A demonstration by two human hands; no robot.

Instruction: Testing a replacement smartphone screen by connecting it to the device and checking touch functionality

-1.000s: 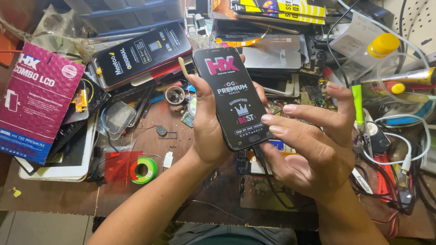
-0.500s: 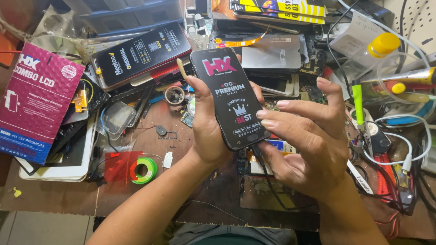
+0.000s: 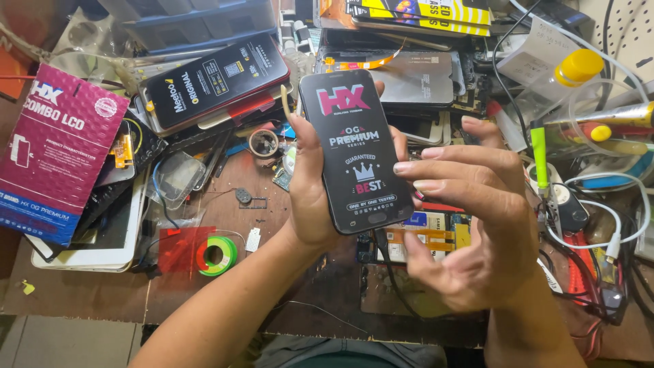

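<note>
My left hand (image 3: 310,194) grips a black phone screen panel (image 3: 354,146) from behind and the left side, holding it upright over the workbench. Its glossy face carries a printed protective film in pink and white. My right hand (image 3: 470,218) sits beside the panel's right edge. Two fingertips press on that edge near the middle, the thumb curls below, and the palm is loosely cupped with nothing else in it.
A magenta box (image 3: 58,146) lies at the left. A second black screen panel (image 3: 214,82) rests behind. A green tape roll (image 3: 218,255), a red film piece (image 3: 180,249), a white tablet frame (image 3: 102,238), cables (image 3: 613,225), a green pen (image 3: 539,157) and an opened phone body (image 3: 429,232) crowd the wooden bench.
My right hand shifted slightly left and up, bringing its fingertips onto the panel's right edge. The panel stays held in my left hand at about the same spot.
</note>
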